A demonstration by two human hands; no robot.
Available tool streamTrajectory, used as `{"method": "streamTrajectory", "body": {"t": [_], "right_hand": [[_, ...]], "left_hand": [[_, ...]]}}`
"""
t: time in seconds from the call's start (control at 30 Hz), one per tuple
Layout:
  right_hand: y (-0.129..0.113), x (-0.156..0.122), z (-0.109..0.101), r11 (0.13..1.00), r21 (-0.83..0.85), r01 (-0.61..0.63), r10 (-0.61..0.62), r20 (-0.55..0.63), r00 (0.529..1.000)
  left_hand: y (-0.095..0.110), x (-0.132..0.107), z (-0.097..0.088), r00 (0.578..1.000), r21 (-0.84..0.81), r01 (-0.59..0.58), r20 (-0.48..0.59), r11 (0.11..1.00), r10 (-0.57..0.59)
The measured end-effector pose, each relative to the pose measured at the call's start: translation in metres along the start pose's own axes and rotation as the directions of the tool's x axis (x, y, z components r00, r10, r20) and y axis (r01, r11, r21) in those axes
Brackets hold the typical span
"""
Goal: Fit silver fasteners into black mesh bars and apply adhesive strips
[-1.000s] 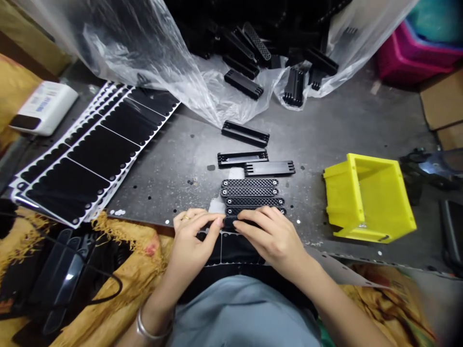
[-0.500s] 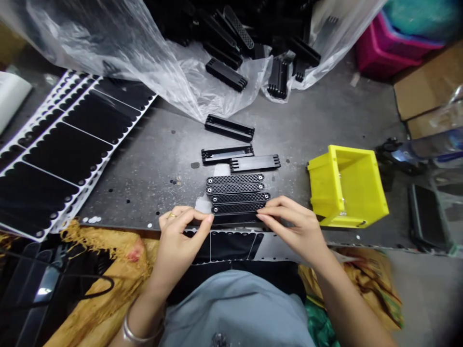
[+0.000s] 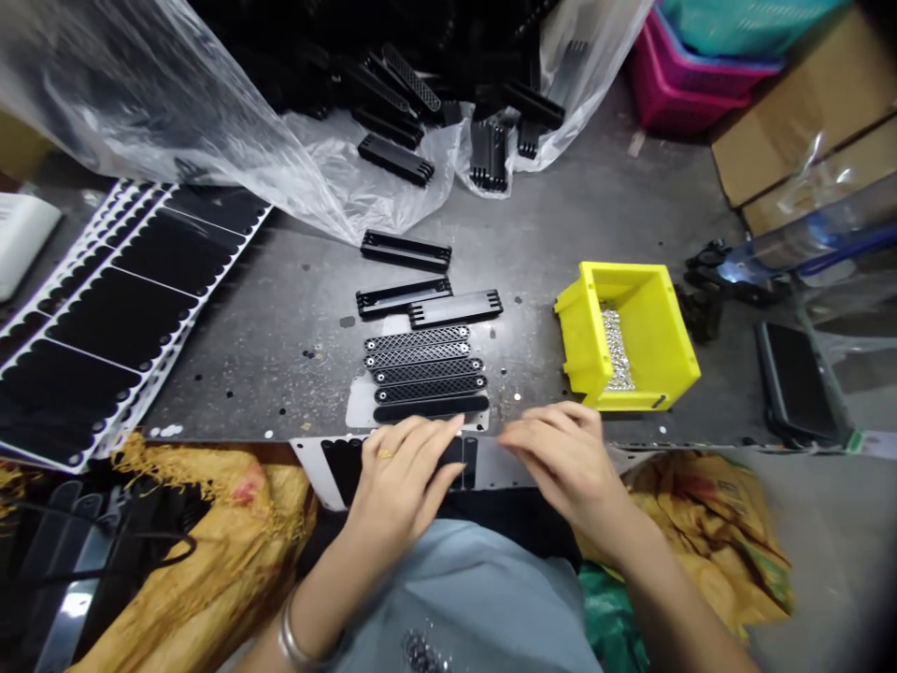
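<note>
- While neither hand visibly grasps anything, the ringed left hand [image 3: 403, 472] lies flat and open across a white-backed sheet of black adhesive pads [image 3: 312, 463], its fingertips just short of the nearest bar in the row ahead.
- The right hand [image 3: 564, 458], slightly blurred, hangs loose and unclenched just beside that sheet, with nothing showing in its fingers.
- Five long black plastic bars [image 3: 429, 372] sit side by side on a dark grey metal worktop [image 3: 280, 374]. Four show a diamond-lattice face; the nearest, a smooth black strip [image 3: 431, 408], shows none.
- Three more slotted black bars [image 3: 405, 250] lie just beyond that row, with no lattice face showing.
- A large heap of similar black bars [image 3: 396, 159] lies in and around a clear plastic bag [image 3: 161, 93], far outnumbering the row.
- A yellow plastic bin [image 3: 627, 336] holding small silvery pieces [image 3: 615, 348] stands to the right, and stacked sheets of black pads [image 3: 119, 318] lie to the left.
</note>
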State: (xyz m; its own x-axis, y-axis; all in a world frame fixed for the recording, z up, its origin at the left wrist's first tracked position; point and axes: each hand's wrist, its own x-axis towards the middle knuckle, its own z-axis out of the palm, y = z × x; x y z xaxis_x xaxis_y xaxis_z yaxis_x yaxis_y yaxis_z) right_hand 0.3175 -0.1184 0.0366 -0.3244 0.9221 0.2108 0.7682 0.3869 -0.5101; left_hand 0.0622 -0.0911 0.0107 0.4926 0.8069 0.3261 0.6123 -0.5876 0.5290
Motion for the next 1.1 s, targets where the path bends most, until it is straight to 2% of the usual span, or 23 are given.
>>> {"method": "streamTrajectory", "body": {"t": [0.07,0.13,0.27,0.33,0.4,0.47,0.5,0.57,0.6,0.63,0.7,0.77,0.83,0.93,1.03,1.1], "right_hand": [[0.000,-0.004,-0.005,1.000,0.001,0.020,-0.020,-0.063,0.998],[-0.002,-0.002,-0.003,0.998,-0.065,0.023,-0.032,-0.143,0.989],[-0.014,0.007,0.018,0.993,-0.074,0.094,-0.108,-0.216,0.970],[-0.018,0.006,0.027,0.991,-0.019,0.129,-0.130,-0.237,0.963],[-0.016,-0.003,0.029,0.986,0.074,0.153,-0.131,-0.242,0.961],[-0.010,-0.015,0.021,0.950,0.283,0.130,-0.063,-0.235,0.970],[-0.007,-0.019,0.015,0.898,0.429,0.098,0.007,-0.237,0.971],[-0.002,-0.020,0.005,0.740,0.673,0.011,0.197,-0.233,0.952],[-0.002,-0.016,0.001,0.696,0.717,-0.028,0.276,-0.232,0.933],[-0.003,-0.008,0.001,0.711,0.700,-0.065,0.317,-0.237,0.918],[-0.008,0.015,0.007,0.852,0.514,-0.102,0.250,-0.228,0.941],[-0.014,0.043,0.021,0.959,0.283,-0.008,0.057,-0.167,0.984],[-0.018,0.069,0.039,0.974,0.158,0.160,-0.143,-0.113,0.983],[-0.021,0.095,0.059,0.945,0.045,0.323,-0.318,-0.099,0.943],[-0.020,0.105,0.065,0.937,0.026,0.349,-0.348,-0.038,0.937],[-0.020,0.107,0.065,0.944,0.073,0.323,-0.323,-0.002,0.946]], "left_hand": [[0.006,0.007,0.001,0.997,-0.027,0.022,0.070,0.999,-0.020],[0.010,0.014,-0.003,0.994,-0.100,0.059,0.102,0.993,-0.049],[0.018,0.019,-0.010,0.979,-0.209,0.159,0.159,0.965,-0.126],[0.021,0.018,-0.008,0.978,-0.227,0.190,0.129,0.955,-0.164],[0.020,0.013,-0.003,0.980,-0.189,0.197,0.025,0.962,-0.196],[0.014,0.008,0.005,0.978,-0.080,0.176,-0.103,0.981,-0.184],[0.011,0.005,0.010,0.977,-0.013,0.154,-0.150,0.988,-0.154],[0.006,-0.001,0.021,0.981,0.093,0.095,-0.179,0.991,-0.078],[0.004,-0.003,0.025,0.984,0.119,0.069,-0.174,0.990,-0.048],[0.002,-0.005,0.027,0.984,0.135,0.053,-0.175,0.989,-0.029],[-0.002,-0.006,0.025,0.976,0.147,0.077,-0.214,0.986,-0.044],[-0.009,-0.004,0.013,0.950,0.122,0.198,-0.270,0.973,-0.160],[-0.022,0.001,-0.005,0.902,0.050,0.365,-0.266,0.930,-0.340],[-0.045,0.008,-0.028,0.835,-0.074,0.532,-0.119,0.844,-0.537],[-0.060,0.013,-0.034,0.819,-0.196,0.566,0.022,0.801,-0.573],[-0.063,0.015,-0.032,0.818,-0.263,0.565,0.053,0.782,-0.573]]}}
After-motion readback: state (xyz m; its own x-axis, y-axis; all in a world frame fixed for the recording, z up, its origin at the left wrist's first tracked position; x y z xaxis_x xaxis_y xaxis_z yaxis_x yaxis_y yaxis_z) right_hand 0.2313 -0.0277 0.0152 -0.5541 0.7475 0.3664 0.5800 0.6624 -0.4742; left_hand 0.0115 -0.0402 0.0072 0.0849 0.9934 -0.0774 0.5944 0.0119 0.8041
